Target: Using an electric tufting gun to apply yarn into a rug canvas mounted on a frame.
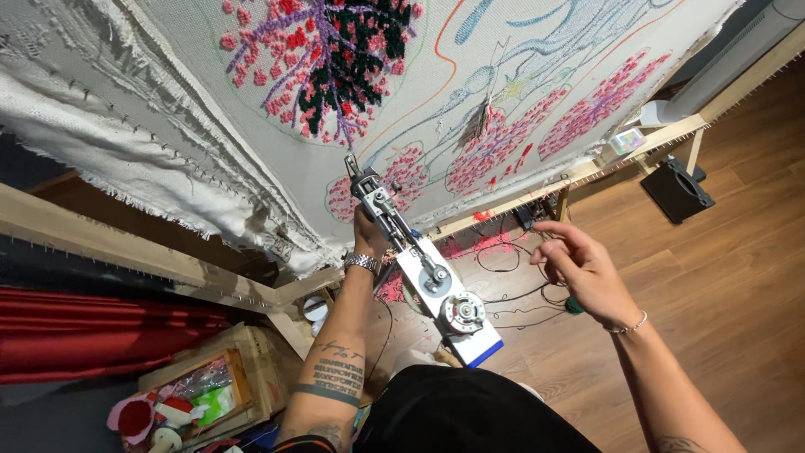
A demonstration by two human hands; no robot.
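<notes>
Left hand [369,231]: fingers wrapped tight round the grip of a tufting gun [417,267], wrist wearing a metal watch [361,263]. Gun: long metal body, grey and silver, round motor wheel at the rear, blue edge on its base; its needle tip touches the cloth [419,109] near the lower rim of the tufted patches.

Right hand [583,273]: raised well apart from the gun, fingers loosely curled, thumb and forefinger pinching a thin dark yarn [537,294] that trails in loops toward the floor. Thin bead bracelet at the wrist.

Cloth: pale woven backing, stretched on a wooden frame [579,172], frayed and folded at the left edge. Surface marked with blue, orange and green outlines; filled areas in pink, red, purple and black pile, fuzzy in texture.

Floor [738,277]: brown wood planks, pink yarn scraps lying under the frame.

Wooden box [243,369]: lower left, holding coloured odds and ends under clear plastic.

Red curtain [101,331]: folded fabric at far left.
</notes>
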